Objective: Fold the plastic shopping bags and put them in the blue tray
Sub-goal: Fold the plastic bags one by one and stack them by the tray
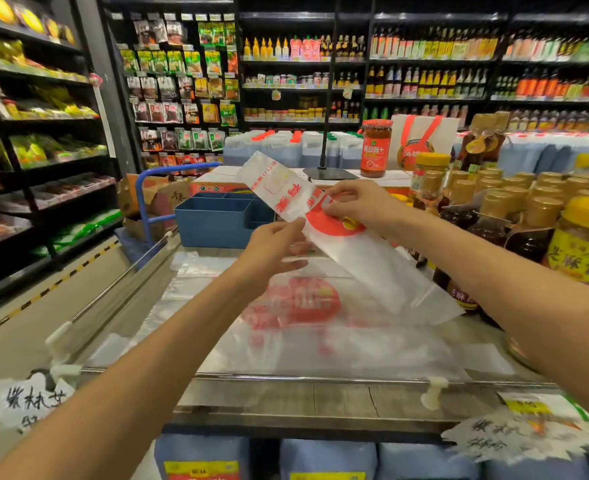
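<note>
Fingers of right hand [353, 206] pinching folded plastic bag [348, 244] at its red print, left hand [274, 245] nipping the near edge, held taut above the bench [286, 407], probably to crease. Beyond, blue tray [213, 223] at far left corner. More bags [303, 306] beneath, blurred; count unclear.

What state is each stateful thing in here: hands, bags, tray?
Left hand: pinching the held bag's edge.
Right hand: pinching the held bag near its red print.
Held plastic bag: folded into a long strip, lifted and tilted.
Bag pile: flat, unfolded, on the counter.
Blue tray: visible compartments empty.
</note>
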